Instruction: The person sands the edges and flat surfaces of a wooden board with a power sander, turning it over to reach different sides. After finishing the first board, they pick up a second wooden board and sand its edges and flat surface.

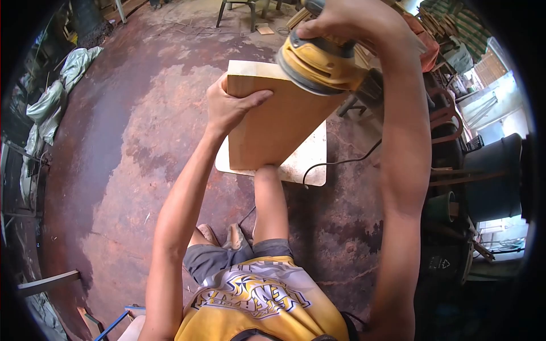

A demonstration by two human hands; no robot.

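My left hand (230, 108) grips the upper left corner of a brown wooden board (273, 122), thumb on the near face. The board stands on edge on a pale low tabletop (310, 162), and my knee touches its lower part. Up at the right, my right hand (347, 23) is wrapped around a yellow and black orbital sander (318, 62). The sander's round pad lies against the board's pale top edge, at its right part. Its far side and some of my fingers are hidden.
A black cord (341, 163) hangs across the tabletop's right side. Pale sacks (79, 65) lie at the far left, and a chair (239, 8) stands at the back. Dark bins (492, 176) and a plastic chair (446, 113) are on the right. The floor (142, 153) is stained and worn.
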